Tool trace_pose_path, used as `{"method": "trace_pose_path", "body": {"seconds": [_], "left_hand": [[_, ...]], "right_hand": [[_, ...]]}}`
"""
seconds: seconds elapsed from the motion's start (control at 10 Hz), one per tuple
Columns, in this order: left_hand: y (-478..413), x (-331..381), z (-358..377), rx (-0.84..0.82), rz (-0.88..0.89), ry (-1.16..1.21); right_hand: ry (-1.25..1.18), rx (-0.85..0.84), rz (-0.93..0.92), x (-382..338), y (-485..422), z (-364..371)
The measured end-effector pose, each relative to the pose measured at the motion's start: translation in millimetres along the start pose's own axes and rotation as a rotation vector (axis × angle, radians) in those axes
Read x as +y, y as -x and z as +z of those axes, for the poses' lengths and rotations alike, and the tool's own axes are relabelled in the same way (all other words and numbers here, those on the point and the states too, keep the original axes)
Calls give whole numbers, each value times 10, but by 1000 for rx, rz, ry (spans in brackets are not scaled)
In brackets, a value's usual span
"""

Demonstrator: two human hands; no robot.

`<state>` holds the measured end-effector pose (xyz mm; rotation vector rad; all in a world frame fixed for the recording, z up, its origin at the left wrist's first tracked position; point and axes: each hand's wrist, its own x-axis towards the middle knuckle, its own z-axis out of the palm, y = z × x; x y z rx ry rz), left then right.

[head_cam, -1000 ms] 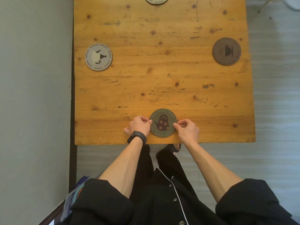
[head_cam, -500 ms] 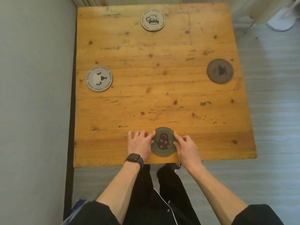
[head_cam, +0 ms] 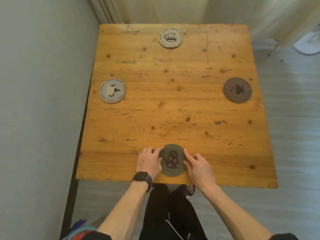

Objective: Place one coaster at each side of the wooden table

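The square wooden table [head_cam: 173,104] carries one round coaster near each side. A beige mug coaster [head_cam: 170,38] lies at the far side, a grey cup coaster [head_cam: 112,90] at the left, a dark brown cup coaster [head_cam: 237,90] at the right. A green teapot coaster [head_cam: 173,161] lies flat at the near edge. My left hand [head_cam: 149,161], with a black watch at the wrist, touches its left rim with curled fingers. My right hand [head_cam: 199,164] holds its right rim the same way.
A grey wall [head_cam: 34,84] runs close along the table's left side. Pale curtains [head_cam: 155,9] hang behind the far edge. Grey floor [head_cam: 294,127] lies to the right, with a white stand base [head_cam: 308,49] at the far right. My legs stand against the near edge.
The view has pulled back, so the whole table and the far coaster show. My fingers, spread flat half a second ago, now curl against the green coaster's rim. The coaster has stayed put.
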<state>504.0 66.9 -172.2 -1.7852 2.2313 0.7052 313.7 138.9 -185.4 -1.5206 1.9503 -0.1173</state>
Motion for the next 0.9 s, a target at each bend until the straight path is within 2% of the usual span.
{"method": "trace_pose_path", "body": {"seconds": [0.2, 0.3, 0.4, 0.6, 0.7, 0.8, 0.9], "left_hand": [[-220, 37, -28, 92, -2, -29], [-590, 46, -130, 138, -40, -2], [-1017, 28, -203, 142, -69, -30], [-1294, 3, -109, 70, -131, -38], [-1300, 2, -149, 19, -138, -23], [-1312, 5, -184, -14, -137, -10], [-1315, 0, -191, -37, -138, 0]], "right_hand": [[85, 34, -24, 28, -135, -244], [53, 155, -16, 16, -497, -493], [155, 193, 22, 25, -904, -622], [272, -9, 53, 167, -1220, -572], [192, -102, 58, 31, -1181, -842], [-225, -37, 35, -260, -1203, -1535], [-539, 182, -71, -505, -973, -2405]]}}
